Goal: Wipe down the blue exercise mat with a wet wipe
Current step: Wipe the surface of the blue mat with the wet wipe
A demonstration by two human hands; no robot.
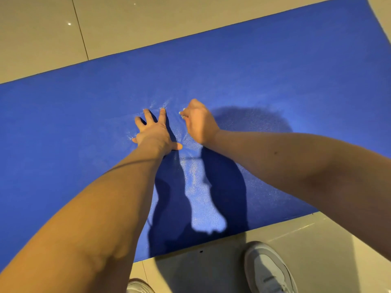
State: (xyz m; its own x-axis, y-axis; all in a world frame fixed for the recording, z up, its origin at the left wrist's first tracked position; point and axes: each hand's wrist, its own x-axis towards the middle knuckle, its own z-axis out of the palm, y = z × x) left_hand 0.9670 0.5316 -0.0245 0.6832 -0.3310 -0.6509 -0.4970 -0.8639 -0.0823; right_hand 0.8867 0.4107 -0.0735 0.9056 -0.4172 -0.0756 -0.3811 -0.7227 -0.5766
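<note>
both forearms (95,208) reach over the blue mat (275,70) — left hand (155,132) flat on its middle, fingers spread; right hand (198,121) just beside, curled round a white wipe (182,115) — grey shoe (268,269) off the mat's near edge.

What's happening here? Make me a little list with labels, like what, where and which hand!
Mat: blue mat, flat on the tiled floor
Left hand: left hand pressed flat on the mat, fingers spread
Right hand: right hand curled round a small white wet wipe, just beside the left hand
Shiny patch: glistening streak on the mat, nearer the person
Feet: grey shoe on the floor by the mat's near edge
</note>
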